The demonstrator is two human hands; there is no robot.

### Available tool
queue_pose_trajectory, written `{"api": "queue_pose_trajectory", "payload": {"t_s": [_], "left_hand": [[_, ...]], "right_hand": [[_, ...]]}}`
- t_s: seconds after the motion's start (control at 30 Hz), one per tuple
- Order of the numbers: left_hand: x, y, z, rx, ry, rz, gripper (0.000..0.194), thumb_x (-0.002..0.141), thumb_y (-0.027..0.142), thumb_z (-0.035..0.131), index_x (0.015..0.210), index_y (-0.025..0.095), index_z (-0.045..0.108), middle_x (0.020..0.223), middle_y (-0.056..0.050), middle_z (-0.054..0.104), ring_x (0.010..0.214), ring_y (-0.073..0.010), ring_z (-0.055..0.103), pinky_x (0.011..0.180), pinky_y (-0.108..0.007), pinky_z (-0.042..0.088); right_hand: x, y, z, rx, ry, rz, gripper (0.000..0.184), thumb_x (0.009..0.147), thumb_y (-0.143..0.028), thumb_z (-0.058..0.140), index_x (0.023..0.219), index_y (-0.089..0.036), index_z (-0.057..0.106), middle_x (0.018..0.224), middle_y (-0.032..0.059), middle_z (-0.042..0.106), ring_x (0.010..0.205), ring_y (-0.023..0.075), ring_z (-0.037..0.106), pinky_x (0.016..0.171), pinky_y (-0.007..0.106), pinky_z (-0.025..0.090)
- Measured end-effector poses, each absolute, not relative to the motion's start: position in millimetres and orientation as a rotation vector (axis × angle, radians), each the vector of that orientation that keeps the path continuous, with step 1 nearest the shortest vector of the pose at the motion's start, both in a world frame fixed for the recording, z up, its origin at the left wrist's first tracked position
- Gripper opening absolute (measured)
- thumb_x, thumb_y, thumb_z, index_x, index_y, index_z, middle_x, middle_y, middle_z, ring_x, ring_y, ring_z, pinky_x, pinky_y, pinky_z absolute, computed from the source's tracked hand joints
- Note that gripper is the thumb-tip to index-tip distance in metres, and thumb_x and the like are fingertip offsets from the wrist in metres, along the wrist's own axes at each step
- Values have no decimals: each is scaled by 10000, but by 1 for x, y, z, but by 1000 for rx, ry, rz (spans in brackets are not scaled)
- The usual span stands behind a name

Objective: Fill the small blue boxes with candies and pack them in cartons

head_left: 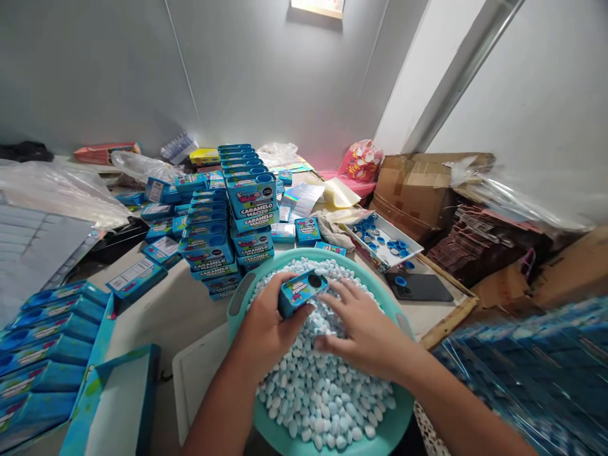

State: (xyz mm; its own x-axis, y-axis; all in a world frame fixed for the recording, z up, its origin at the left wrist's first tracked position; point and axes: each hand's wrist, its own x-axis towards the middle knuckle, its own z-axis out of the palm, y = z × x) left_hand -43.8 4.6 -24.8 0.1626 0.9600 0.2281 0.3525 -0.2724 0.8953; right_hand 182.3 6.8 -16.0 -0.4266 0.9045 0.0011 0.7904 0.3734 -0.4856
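A small blue candy box [300,290] with a dark round hole in its face is gripped in my left hand [268,320], tilted above the candies. My right hand [363,329] is beside it, fingers spread over the pale blue and white candies [327,399]. Those oval candies fill a turquoise tub [266,424] in front of me. Whether the right fingertips touch the candies or the box's edge, I cannot tell.
Stacked blue candy boxes [251,196] stand behind the tub. A display carton [80,405] of boxes is at left. To the right lie a tray of blue caps [387,244], a dark phone [420,288] and cardboard boxes [408,190]. Wrapped blue packs [536,373] sit lower right.
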Motion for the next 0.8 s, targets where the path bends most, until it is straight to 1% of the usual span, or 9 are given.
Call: {"api": "queue_pose_trajectory", "payload": {"t_s": [0.03, 0.1, 0.17, 0.23, 0.3, 0.43, 0.53, 0.63, 0.8], "left_hand": [[-43, 4, -25, 1757, 1265, 1128, 367, 944, 382, 689, 1267, 253, 571, 1176, -57, 706, 1077, -238, 690, 926, -354, 542], [-44, 3, -23, 1801, 1302, 1221, 424, 929, 321, 695, 1320, 263, 544, 1255, -69, 688, 1166, -245, 672, 977, -361, 540], [-46, 1, -18, 1919, 1332, 1306, 584, 898, 236, 692, 1438, 295, 477, 1327, -69, 660, 1227, -242, 650, 1018, -360, 534], [-48, -1, -8, 2114, 1344, 1262, 737, 861, 147, 663, 1531, 336, 419, 1384, -63, 635, 1260, -241, 636, 1047, -361, 528], [-50, -2, 3, 2298, 1347, 1104, 768, 820, 98, 637, 1528, 344, 472, 1435, -57, 620, 1288, -260, 623, 1068, -376, 524], [-50, -1, 15, 2375, 1380, 933, 641, 779, 93, 636, 1389, 289, 637, 1408, -47, 667, 1260, -294, 639, 1046, -412, 553], [-49, -2, 10, 2330, 1390, 1012, 473, 786, 109, 643, 1232, 256, 699, 1356, -52, 696, 1236, -289, 649, 1041, -425, 559], [-48, -4, 1, 2304, 1380, 1099, 383, 789, 108, 651, 1143, 247, 694, 1354, -61, 686, 1258, -282, 636, 1071, -431, 538], [-46, -6, -9, 2203, 1325, 1204, 529, 848, 130, 654, 1351, 270, 569, 1360, -77, 668, 1293, -269, 621, 1088, -425, 523]], "right_hand": [[180, 4, -17, -1478, -2457, 593, 798, 804, -685, 751, 1435, -214, 615, 1576, 219, 481, 1461, 493, 380, 1148, 704, 327], [173, 4, -16, -1402, -2550, 608, 751, 808, -668, 759, 1398, -220, 631, 1471, 199, 570, 1366, 448, 478, 1104, 646, 395], [167, 8, -11, -1331, -2597, 663, 587, 853, -601, 749, 1291, -217, 675, 1261, 152, 668, 1177, 365, 590, 991, 534, 485], [163, 14, -8, -1291, -2623, 699, 423, 881, -506, 748, 1177, -208, 704, 1103, 116, 689, 1033, 307, 625, 874, 433, 507], [159, 21, -11, -1265, -2628, 674, 271, 892, -410, 738, 1065, -202, 721, 1005, 93, 694, 944, 272, 637, 794, 367, 486], [156, 26, -22, -1198, -2584, 593, 71, 857, -267, 712, 894, -207, 713, 865, 53, 694, 819, 228, 633, 704, 311, 430], [161, 25, -27, -1147, -2440, 702, 80, 814, -174, 688, 880, -217, 703, 824, 21, 699, 776, 201, 630, 698, 298, 441], [171, 23, -25, -1156, -2120, 839, 55, 863, -230, 674, 898, -227, 717, 819, 15, 723, 753, 192, 644, 704, 312, 484], [164, 31, 0, -1042, -1334, 1041, 135, 868, -359, 693, 829, -230, 694, 636, -23, 611, 544, 138, 531, 491, 269, 417]]}}
